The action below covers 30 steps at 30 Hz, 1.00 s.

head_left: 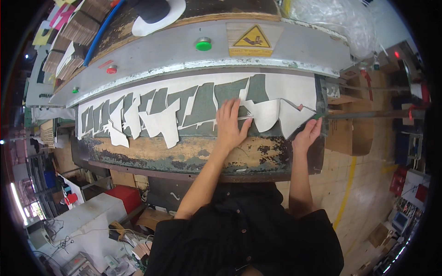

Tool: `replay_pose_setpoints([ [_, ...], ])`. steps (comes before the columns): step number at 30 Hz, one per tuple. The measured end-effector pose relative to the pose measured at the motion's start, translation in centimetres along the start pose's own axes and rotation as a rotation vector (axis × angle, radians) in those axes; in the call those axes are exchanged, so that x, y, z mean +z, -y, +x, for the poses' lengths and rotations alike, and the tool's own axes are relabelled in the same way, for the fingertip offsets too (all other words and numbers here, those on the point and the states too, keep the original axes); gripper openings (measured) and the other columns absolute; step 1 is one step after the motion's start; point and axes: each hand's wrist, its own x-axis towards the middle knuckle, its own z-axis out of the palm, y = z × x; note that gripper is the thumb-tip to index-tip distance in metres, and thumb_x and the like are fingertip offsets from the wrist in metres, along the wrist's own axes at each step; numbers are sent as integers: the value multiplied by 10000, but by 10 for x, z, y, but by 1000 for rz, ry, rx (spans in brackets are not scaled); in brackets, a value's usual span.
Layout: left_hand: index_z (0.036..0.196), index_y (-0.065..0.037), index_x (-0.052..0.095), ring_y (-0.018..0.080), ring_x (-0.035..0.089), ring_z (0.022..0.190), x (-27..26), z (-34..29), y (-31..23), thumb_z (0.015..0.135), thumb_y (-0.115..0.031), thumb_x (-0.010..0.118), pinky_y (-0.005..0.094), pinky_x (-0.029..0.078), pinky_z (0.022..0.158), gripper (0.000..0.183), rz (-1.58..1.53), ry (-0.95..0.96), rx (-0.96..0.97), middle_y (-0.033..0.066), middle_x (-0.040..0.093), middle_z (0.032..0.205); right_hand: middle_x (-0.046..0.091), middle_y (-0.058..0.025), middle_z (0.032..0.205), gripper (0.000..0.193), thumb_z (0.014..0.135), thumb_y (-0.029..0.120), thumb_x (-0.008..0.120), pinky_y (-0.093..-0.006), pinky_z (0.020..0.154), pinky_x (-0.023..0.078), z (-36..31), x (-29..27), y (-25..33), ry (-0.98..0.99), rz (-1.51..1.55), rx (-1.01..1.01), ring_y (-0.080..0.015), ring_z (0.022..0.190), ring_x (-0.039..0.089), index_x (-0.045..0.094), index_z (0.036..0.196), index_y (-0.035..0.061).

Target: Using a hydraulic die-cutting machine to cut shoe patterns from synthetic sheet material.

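A white sheet (290, 87) with shaped openings lies across a dark green cutting board (202, 103) that shows through them. My left hand (230, 126) rests on the sheet's front strip, fingers spread, thumb next to a lifted white flap (266, 116). At the right end, my right hand (307, 135) is closed, its fingers pinching the corner of a bent, raised part of the sheet (291, 120). Several loose-looking white flaps (163, 124) stick up or hang over the front edge to the left; where they join the sheet is hard to make out.
Behind the sheet runs a grey machine beam (170, 50) with a green button (203, 44), a red button (112, 69) and a yellow warning sign (253, 39). Worn wood (184, 154) forms the front ledge. Stacked brown pieces (85, 25) stand at far left, a cardboard box (354, 133) at right.
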Motion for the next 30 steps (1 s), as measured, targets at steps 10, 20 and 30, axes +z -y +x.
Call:
replay_pose_setpoints([
  [10,851,-32,629,427,629,894,-5,27,-19,906,-187,761,529,501,826,211,-159,528,441,180,655,870,747,-161,1210,509,1077,448,659,-378,1029,513,-13,7,53,392,-35,-158,-246,1164,691,677,1161,-53],
  [20,1283,32,700,244,726,1117,12,-25,-3,1089,-220,658,375,540,981,321,-671,67,-472,172,763,1256,750,-214,1165,507,999,447,765,-512,1063,541,-41,-9,82,474,-114,-266,-398,1131,720,676,986,-52],
  [30,1484,17,546,202,652,1249,35,-11,29,1120,-133,590,368,507,1076,396,-1106,-86,-770,111,689,1395,676,-122,1334,351,863,272,870,-505,1180,464,7,36,49,1029,-687,-380,-371,1324,609,729,1104,60],
])
